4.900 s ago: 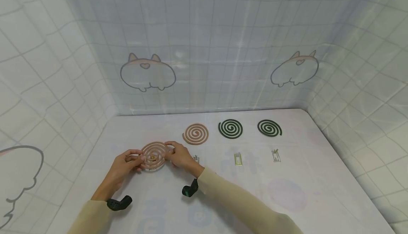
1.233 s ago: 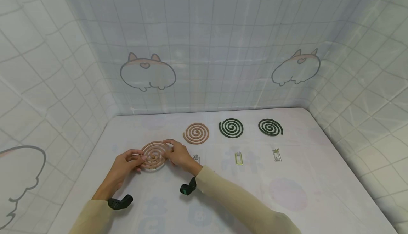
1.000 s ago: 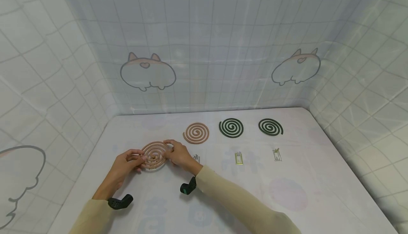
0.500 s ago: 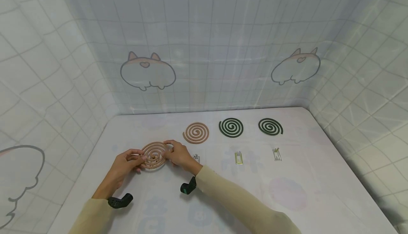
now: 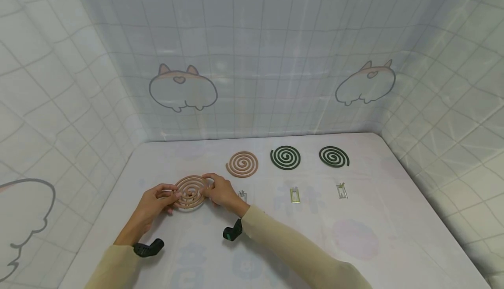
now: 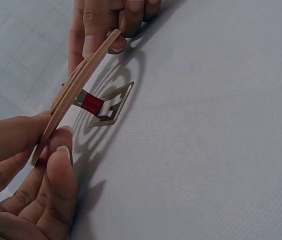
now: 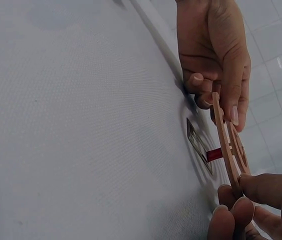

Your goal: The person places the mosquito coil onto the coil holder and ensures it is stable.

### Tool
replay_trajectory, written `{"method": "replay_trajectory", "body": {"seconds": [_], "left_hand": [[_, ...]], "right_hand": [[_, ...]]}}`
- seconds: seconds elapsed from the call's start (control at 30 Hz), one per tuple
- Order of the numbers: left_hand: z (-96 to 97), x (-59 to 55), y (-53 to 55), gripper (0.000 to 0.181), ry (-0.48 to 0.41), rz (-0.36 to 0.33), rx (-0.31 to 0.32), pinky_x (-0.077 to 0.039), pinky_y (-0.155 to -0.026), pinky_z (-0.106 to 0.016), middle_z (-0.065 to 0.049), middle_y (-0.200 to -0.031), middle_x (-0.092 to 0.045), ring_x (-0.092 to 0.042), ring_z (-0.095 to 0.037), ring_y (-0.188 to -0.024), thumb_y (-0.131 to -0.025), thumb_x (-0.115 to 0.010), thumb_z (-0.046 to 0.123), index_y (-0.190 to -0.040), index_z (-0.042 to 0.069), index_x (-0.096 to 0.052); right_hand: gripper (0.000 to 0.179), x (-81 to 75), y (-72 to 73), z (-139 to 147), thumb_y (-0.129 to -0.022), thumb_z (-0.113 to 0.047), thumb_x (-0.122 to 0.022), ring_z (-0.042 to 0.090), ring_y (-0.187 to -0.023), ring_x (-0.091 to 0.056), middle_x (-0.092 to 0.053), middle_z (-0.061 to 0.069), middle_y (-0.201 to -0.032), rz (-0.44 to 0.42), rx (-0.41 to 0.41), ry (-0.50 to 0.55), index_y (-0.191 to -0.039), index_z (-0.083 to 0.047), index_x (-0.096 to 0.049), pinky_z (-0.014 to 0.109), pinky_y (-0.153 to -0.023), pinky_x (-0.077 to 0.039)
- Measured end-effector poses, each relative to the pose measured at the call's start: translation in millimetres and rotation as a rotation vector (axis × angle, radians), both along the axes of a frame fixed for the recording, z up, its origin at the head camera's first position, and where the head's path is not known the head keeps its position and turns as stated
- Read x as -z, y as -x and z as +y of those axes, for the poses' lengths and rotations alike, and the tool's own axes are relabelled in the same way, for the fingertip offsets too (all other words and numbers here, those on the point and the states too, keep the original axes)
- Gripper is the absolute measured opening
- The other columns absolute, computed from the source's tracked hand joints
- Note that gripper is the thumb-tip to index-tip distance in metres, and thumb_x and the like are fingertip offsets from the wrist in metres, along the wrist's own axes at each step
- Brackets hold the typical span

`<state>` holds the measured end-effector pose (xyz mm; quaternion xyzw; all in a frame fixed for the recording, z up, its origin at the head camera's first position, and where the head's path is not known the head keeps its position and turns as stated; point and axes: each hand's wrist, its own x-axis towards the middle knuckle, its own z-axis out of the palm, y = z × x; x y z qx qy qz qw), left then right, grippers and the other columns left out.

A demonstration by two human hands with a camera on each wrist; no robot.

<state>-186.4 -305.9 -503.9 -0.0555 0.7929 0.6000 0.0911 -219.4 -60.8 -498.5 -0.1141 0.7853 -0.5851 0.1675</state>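
Note:
A tan mosquito coil (image 5: 190,183) is held above the table at the left, slightly tilted. My left hand (image 5: 157,202) pinches its left rim between thumb and fingers. At the right rim, my right hand (image 5: 222,191) pinches it the same way. Under the coil stands a small metal coil stand (image 6: 124,102), its flat rectangular frame on the table. The stand's raised strip (image 6: 91,102), partly red, reaches up to the coil's middle. A small tip shows past the coil in the left wrist view; I cannot tell how firmly they are joined.
Behind the hands lie another tan coil (image 5: 242,164) and two green coils, one in the middle (image 5: 285,157) and one at right (image 5: 334,156). In front of them lie a stand partly behind my right hand (image 5: 243,196), a yellowish stand (image 5: 295,195) and a silver stand (image 5: 342,191).
Both hands stay almost in place on the coil. The coil's tilt has shifted a little, and less of the stand's base shows below its near edge than about five seconds ago.

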Motion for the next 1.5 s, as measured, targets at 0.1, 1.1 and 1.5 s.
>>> {"method": "replay_trajectory", "body": {"seconds": [0.1, 1.1, 1.5], "left_hand": [[-0.3, 0.5, 0.1, 0.055, 0.001, -0.004, -0.005, -0.058, -0.062, -0.033, -0.011, -0.106, -0.068, -0.072, -0.020, -0.077, -0.096, -0.076, 0.023, -0.138, -0.003, -0.053], [0.9, -2.2, -5.0, 0.056, 0.028, 0.038, -0.023, -0.059, -0.063, -0.034, -0.014, -0.114, -0.064, -0.068, -0.018, -0.080, -0.095, -0.078, 0.027, -0.137, -0.002, -0.055], [-3.0, -1.9, -9.7, 0.056, 0.030, 0.055, -0.016, -0.059, -0.064, -0.034, -0.019, -0.123, -0.060, -0.071, -0.019, -0.086, -0.095, -0.077, 0.027, -0.137, -0.003, -0.055]], "right_hand": [[0.049, 0.2, -0.2, 0.1, -0.098, -0.014, -0.072, 0.014, -0.040, -0.044, -0.062, 0.009, -0.068, 0.003, -0.002, -0.004, -0.145, -0.016, -0.057, 0.023, -0.040, -0.034], [0.051, 3.9, -1.3, 3.1, -0.097, -0.017, -0.074, 0.014, -0.044, -0.047, -0.065, 0.008, -0.076, 0.023, 0.004, 0.025, -0.145, -0.017, -0.057, 0.024, -0.043, -0.038], [0.047, 6.6, -4.1, 4.6, -0.097, -0.017, -0.074, 0.014, -0.045, -0.049, -0.065, 0.003, -0.078, 0.038, 0.003, 0.010, -0.142, -0.018, -0.059, 0.024, -0.043, -0.037]]}}
